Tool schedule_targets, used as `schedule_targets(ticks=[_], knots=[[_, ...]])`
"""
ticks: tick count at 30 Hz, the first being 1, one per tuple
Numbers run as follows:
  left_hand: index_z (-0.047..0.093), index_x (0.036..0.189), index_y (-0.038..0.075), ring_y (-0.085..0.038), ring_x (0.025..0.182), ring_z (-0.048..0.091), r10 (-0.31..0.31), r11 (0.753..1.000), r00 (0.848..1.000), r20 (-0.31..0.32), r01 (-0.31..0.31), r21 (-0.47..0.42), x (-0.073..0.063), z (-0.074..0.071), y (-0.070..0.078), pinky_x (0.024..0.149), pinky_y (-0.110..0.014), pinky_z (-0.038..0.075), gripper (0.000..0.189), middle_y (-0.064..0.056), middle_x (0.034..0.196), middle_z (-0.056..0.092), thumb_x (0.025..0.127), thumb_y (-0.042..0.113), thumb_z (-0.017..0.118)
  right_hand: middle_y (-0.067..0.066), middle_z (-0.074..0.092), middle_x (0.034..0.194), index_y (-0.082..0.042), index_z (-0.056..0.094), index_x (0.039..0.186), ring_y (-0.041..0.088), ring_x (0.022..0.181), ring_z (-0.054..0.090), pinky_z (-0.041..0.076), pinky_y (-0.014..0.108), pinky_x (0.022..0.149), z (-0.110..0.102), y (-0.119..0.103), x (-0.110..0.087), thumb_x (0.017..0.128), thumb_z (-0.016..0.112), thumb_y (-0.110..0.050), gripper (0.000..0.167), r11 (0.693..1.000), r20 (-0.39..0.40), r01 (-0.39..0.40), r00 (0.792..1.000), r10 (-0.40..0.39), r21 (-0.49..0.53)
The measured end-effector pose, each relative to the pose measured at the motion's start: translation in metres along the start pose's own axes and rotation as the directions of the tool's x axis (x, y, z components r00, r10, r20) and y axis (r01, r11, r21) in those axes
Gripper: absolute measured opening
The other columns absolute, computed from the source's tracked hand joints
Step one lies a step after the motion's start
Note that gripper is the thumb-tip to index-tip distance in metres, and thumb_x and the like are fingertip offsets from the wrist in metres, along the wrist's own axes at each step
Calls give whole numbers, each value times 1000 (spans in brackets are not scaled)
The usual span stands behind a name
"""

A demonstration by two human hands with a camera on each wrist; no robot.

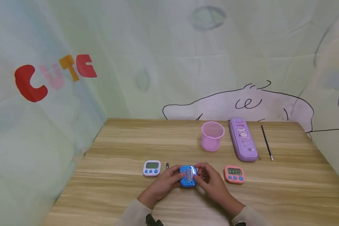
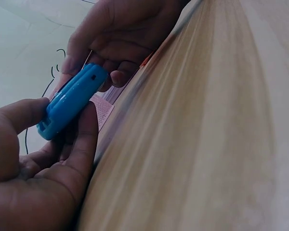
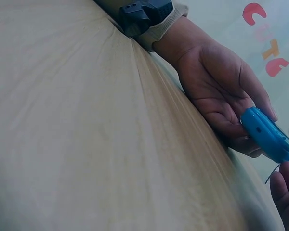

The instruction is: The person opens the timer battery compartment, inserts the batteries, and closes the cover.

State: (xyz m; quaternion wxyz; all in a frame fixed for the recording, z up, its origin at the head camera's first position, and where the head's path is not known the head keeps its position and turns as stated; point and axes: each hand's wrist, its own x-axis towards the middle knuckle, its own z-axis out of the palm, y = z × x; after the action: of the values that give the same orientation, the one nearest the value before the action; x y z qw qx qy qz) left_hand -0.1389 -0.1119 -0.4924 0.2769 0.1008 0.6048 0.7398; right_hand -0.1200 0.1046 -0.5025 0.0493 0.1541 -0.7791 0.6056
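Observation:
A rounded blue timer (image 1: 188, 182) with a grey rectangle in its middle is held above the table, between both hands. The left hand (image 1: 165, 182) grips its left side, thumb on the upper face and fingers underneath, as the left wrist view also shows. At the timer's right edge, the right hand (image 1: 213, 182) has its thumb on the face and its other fingers curled close by. From the right wrist view, the blue timer (image 3: 267, 134) appears edge-on in the left hand (image 3: 216, 82). A small dark object (image 1: 167, 165) lies just beyond the left fingers.
A white timer (image 1: 152, 168) is on the left and a coral timer (image 1: 234, 174), reading 00:00, on the right. Farther back stand a pink cup (image 1: 211, 142), a purple pencil case (image 1: 244, 141) and a black pencil (image 1: 266, 142). A printed cloth hangs behind the wooden table (image 1: 124, 138).

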Motion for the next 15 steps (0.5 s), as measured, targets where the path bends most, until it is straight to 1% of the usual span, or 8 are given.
schedule_targets(ticks=[4,7,11,15], knots=[[39,139,-9,-25,116,57,-1,1000,1000,-6,1,-5,1,0,-1,98,-38,50,51,-21,133,53,100,19,55,2,57,99,-12,59,122,18,88,59,57,27,72,-1,2,-1,93,65,-5,30,999,-6,46,999,-46,-8],[38,140,-10,-25,116,57,-3,1000,1000,-7,3,-15,1,0,-1,98,-38,50,51,-22,133,52,100,18,55,5,57,106,-10,56,128,21,94,60,58,29,77,-2,3,-2,93,61,1,36,999,2,44,999,-44,12],[38,140,-9,-24,117,56,-11,1000,1000,-13,11,-22,1,0,-1,98,-37,50,51,-21,134,52,101,19,55,8,58,111,-10,54,131,21,97,61,57,29,79,-3,3,-1,95,58,1,37,999,40,-24,999,23,41],[38,141,-9,-25,118,56,-12,1000,1000,-16,12,-23,1,0,-1,99,-37,50,51,-21,135,51,101,18,55,14,55,113,-7,52,133,21,95,63,58,30,78,-5,2,1,97,57,-4,36,991,95,-94,992,85,99]])
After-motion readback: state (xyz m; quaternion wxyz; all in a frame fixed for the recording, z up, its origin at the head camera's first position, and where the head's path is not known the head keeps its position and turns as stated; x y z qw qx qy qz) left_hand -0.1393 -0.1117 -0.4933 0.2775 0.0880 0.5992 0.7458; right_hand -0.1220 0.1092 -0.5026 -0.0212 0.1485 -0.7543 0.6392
